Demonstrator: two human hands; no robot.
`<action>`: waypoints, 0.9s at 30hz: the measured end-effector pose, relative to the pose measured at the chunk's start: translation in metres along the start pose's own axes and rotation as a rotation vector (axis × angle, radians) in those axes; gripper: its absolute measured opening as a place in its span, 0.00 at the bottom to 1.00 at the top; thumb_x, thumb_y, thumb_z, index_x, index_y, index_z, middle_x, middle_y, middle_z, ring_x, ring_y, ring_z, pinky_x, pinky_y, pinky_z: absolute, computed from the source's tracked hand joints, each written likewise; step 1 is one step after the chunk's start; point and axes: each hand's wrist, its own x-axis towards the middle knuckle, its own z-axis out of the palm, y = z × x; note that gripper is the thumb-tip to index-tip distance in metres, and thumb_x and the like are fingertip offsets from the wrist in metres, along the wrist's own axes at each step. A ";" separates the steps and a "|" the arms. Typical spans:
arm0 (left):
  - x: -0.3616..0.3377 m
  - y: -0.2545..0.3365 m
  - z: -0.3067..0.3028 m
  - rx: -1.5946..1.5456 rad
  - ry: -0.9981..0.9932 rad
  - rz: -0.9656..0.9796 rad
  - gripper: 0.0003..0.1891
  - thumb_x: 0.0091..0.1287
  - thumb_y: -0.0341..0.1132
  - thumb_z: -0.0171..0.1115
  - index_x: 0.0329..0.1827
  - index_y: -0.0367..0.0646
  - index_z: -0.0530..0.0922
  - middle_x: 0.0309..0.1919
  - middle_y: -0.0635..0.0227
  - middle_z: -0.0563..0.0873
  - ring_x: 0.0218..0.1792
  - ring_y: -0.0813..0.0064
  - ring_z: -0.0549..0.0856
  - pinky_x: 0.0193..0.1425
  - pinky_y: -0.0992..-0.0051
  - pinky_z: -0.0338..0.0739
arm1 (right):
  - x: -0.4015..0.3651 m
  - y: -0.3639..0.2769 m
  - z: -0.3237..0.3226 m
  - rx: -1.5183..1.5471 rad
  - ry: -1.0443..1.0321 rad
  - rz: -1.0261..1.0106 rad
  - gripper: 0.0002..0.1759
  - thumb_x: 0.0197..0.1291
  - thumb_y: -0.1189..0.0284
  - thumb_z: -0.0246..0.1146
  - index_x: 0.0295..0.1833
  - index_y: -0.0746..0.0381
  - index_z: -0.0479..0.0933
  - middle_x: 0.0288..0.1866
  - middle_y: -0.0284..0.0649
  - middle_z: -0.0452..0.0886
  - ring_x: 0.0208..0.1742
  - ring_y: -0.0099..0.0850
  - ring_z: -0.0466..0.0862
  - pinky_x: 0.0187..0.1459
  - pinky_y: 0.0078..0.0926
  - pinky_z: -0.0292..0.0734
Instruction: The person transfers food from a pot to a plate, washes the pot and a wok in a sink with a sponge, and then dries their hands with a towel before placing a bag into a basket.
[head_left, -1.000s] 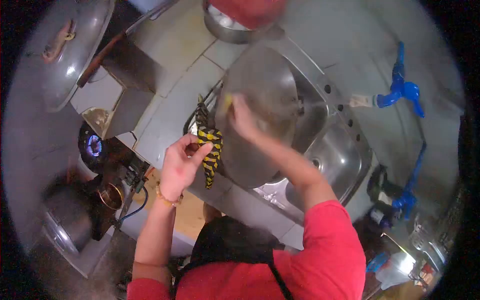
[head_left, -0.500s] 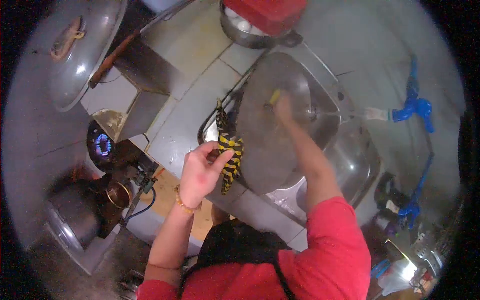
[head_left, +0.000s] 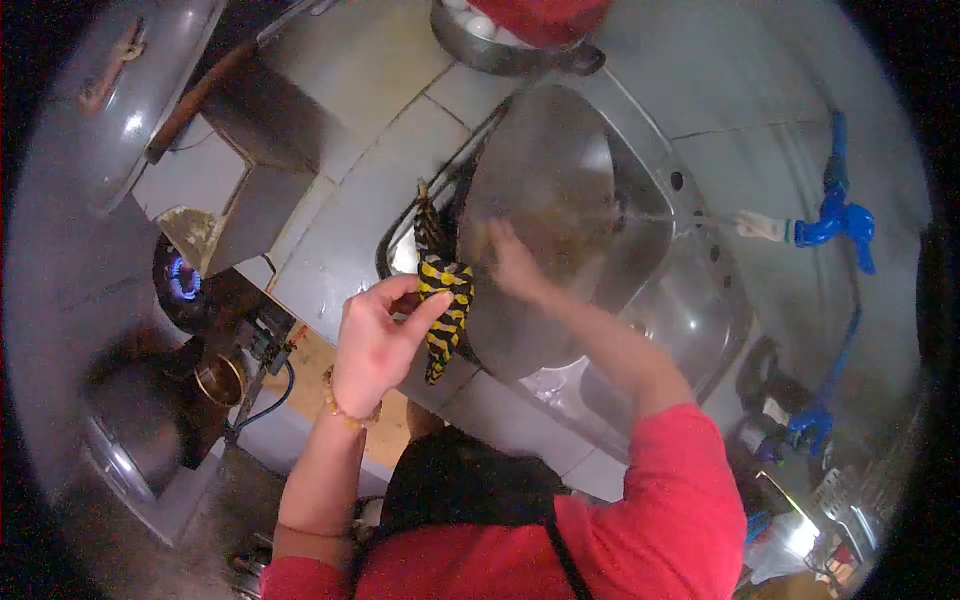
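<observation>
A large grey wok is tilted in the steel sink, with water running into it. My left hand pinches a black-and-yellow patterned cloth at the wok's left rim; whether a handle lies under the cloth is hidden. Inside the wok, my right hand is closed and smeared by motion. At its fingertips is a small yellowish sponge, blurred now but clearer a moment earlier.
A blue tap with a white cloth sleeve points at the sink from the right. At the left, a gas burner burns blue beside a dark pot. A metal pan of eggs stands beyond the sink, and a large lid stands upper left.
My right hand has swept left across the wok's inside with the sponge, toward the cloth. My left hand keeps its pinch; the whole view has shifted slightly.
</observation>
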 end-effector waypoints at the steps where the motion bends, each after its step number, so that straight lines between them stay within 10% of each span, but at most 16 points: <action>1: 0.001 -0.007 0.004 -0.068 0.052 0.061 0.11 0.56 0.33 0.63 0.34 0.32 0.78 0.24 0.68 0.81 0.26 0.85 0.76 0.30 0.83 0.70 | -0.008 -0.010 -0.005 -0.200 -0.026 -0.091 0.21 0.64 0.69 0.35 0.58 0.67 0.63 0.61 0.55 0.64 0.62 0.46 0.65 0.60 0.39 0.63; 4: 0.001 -0.005 0.008 -0.163 0.114 0.124 0.11 0.55 0.32 0.65 0.31 0.30 0.78 0.20 0.65 0.80 0.23 0.84 0.76 0.27 0.81 0.70 | 0.033 0.116 -0.030 -0.228 -0.048 -0.046 0.21 0.50 0.79 0.51 0.53 0.67 0.66 0.49 0.54 0.71 0.52 0.49 0.71 0.53 0.37 0.67; 6: -0.001 -0.003 0.009 -0.203 0.117 0.099 0.11 0.55 0.32 0.65 0.32 0.30 0.78 0.21 0.65 0.81 0.24 0.84 0.77 0.28 0.81 0.70 | 0.071 0.052 -0.047 -0.238 0.131 0.300 0.20 0.49 0.79 0.53 0.51 0.67 0.66 0.47 0.54 0.71 0.50 0.49 0.71 0.53 0.37 0.67; 8: 0.001 -0.003 0.006 -0.095 0.083 0.098 0.11 0.55 0.32 0.65 0.34 0.30 0.78 0.23 0.64 0.82 0.25 0.83 0.78 0.28 0.81 0.71 | 0.086 -0.003 -0.043 -0.176 0.393 -0.129 0.19 0.49 0.79 0.53 0.50 0.67 0.66 0.46 0.53 0.71 0.52 0.47 0.71 0.54 0.38 0.66; 12: 0.004 -0.007 0.006 -0.131 0.092 0.146 0.11 0.55 0.32 0.65 0.34 0.30 0.78 0.24 0.64 0.82 0.25 0.83 0.78 0.28 0.81 0.71 | -0.023 -0.069 -0.015 -0.103 -0.004 -0.267 0.28 0.46 0.80 0.56 0.57 0.65 0.63 0.54 0.52 0.69 0.57 0.45 0.68 0.58 0.35 0.62; 14: 0.001 -0.003 0.006 -0.137 0.105 0.136 0.11 0.55 0.33 0.65 0.32 0.31 0.78 0.22 0.65 0.82 0.24 0.83 0.77 0.28 0.82 0.70 | -0.052 0.043 0.012 -0.107 -0.180 -0.061 0.31 0.46 0.77 0.59 0.60 0.64 0.61 0.55 0.52 0.68 0.56 0.45 0.69 0.58 0.34 0.63; 19: 0.002 -0.008 0.005 -0.119 0.121 0.139 0.11 0.55 0.33 0.65 0.30 0.31 0.77 0.18 0.66 0.79 0.21 0.85 0.73 0.24 0.81 0.67 | 0.060 0.067 -0.032 -0.314 0.124 0.150 0.30 0.46 0.75 0.60 0.58 0.65 0.63 0.54 0.53 0.69 0.56 0.46 0.69 0.57 0.36 0.63; 23: 0.002 -0.013 0.004 -0.146 0.125 0.177 0.11 0.55 0.34 0.64 0.29 0.32 0.76 0.15 0.65 0.76 0.18 0.83 0.71 0.21 0.78 0.64 | 0.010 -0.037 -0.011 -0.200 0.082 -0.211 0.26 0.50 0.73 0.58 0.56 0.66 0.63 0.49 0.56 0.71 0.55 0.49 0.68 0.54 0.41 0.64; 27: 0.002 -0.019 0.005 -0.219 0.142 0.187 0.12 0.55 0.35 0.64 0.28 0.32 0.76 0.16 0.64 0.76 0.17 0.80 0.71 0.21 0.77 0.65 | 0.005 0.098 0.006 -0.589 -0.320 0.004 0.24 0.47 0.72 0.59 0.54 0.62 0.68 0.50 0.53 0.72 0.52 0.46 0.72 0.51 0.41 0.69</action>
